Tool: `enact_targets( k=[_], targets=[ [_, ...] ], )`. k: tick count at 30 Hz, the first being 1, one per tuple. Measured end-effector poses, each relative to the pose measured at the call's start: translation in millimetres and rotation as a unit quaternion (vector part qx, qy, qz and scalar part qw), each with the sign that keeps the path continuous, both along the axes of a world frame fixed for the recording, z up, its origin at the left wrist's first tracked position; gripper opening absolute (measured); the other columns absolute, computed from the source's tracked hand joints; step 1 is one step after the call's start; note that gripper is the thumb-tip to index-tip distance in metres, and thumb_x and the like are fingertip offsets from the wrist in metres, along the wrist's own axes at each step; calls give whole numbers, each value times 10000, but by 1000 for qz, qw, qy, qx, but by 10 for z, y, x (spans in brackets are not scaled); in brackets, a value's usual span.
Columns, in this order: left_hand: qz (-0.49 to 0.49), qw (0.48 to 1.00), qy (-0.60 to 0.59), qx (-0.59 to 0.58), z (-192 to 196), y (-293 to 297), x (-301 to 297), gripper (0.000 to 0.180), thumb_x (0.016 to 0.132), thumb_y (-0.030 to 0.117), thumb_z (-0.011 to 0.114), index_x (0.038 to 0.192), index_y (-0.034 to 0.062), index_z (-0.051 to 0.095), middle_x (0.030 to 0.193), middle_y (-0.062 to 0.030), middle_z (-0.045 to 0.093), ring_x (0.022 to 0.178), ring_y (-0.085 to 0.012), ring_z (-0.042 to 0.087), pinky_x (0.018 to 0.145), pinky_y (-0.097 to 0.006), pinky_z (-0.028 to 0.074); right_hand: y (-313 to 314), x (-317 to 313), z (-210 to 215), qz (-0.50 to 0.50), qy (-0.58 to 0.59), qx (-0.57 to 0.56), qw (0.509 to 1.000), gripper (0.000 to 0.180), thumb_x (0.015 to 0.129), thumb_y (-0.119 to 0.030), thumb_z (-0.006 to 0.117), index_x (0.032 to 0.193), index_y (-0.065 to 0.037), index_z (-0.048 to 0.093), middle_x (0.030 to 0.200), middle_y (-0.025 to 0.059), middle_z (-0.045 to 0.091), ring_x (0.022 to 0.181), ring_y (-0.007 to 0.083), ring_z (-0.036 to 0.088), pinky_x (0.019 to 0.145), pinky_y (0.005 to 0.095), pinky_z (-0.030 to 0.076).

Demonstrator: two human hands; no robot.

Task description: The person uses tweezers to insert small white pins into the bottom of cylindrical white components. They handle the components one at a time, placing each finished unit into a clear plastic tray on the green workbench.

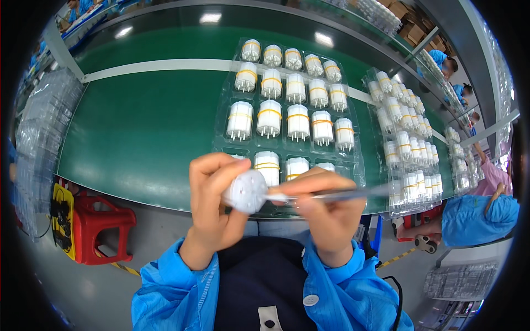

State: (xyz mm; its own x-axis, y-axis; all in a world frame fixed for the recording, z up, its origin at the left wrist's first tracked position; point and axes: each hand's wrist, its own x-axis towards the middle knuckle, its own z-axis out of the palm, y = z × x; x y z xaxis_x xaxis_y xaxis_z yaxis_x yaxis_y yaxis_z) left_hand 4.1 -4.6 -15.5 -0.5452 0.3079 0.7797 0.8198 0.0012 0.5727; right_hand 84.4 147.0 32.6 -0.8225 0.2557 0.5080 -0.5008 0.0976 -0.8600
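Observation:
My left hand [207, 201] is closed around a white plug adapter [247, 191] and tilts its round end up, showing small holes in the face. In my right hand [329, 212] is a slim silvery tool [350, 195], blurred along its length, so its exact kind is unclear. A small whitish bit [276, 197] shows at its left end, close to the adapter's face. Just beyond my hands lies a clear plastic tray [225, 124] with rows of white adapters [269, 118], each with a yellow-orange band and several metal pins. My hands hide part of its nearest row.
The tray rests on a green conveyor belt [138, 127]. More filled trays stand to the right [411, 149]. Stacked clear trays [47, 116] line the left edge. A red stool [102, 229] is on the floor at left. Co-workers in blue [477, 220] sit at right.

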Motion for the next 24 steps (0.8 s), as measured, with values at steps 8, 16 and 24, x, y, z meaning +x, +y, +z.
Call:
enact_targets(
  k=[8,16,24],
  targets=[
    [-133,971,-180,80,-25,25,27,566,809,112,690,1293,-56,449,1156,-171,476,953,-214,594,855,-328,497,-6,3,-156,-87,64,-124,986,254,936,-196,638,1005,45,599,951,215,676,862,264,694,776,374,581],
    [-147,961,-218,87,44,74,71,576,806,113,695,1305,-55,460,1203,-166,506,1094,-225,538,949,-342,439,124,19,-223,-142,104,-69,982,272,936,-223,641,1007,36,595,913,207,682,813,244,677,759,359,575],
    [-175,949,-252,64,106,220,93,593,793,82,752,1313,-51,497,1184,-146,555,1110,-209,526,992,-327,397,893,339,-457,-328,102,-75,936,271,985,-172,528,1045,89,571,946,236,661,809,277,696,721,354,605]
  ],
)
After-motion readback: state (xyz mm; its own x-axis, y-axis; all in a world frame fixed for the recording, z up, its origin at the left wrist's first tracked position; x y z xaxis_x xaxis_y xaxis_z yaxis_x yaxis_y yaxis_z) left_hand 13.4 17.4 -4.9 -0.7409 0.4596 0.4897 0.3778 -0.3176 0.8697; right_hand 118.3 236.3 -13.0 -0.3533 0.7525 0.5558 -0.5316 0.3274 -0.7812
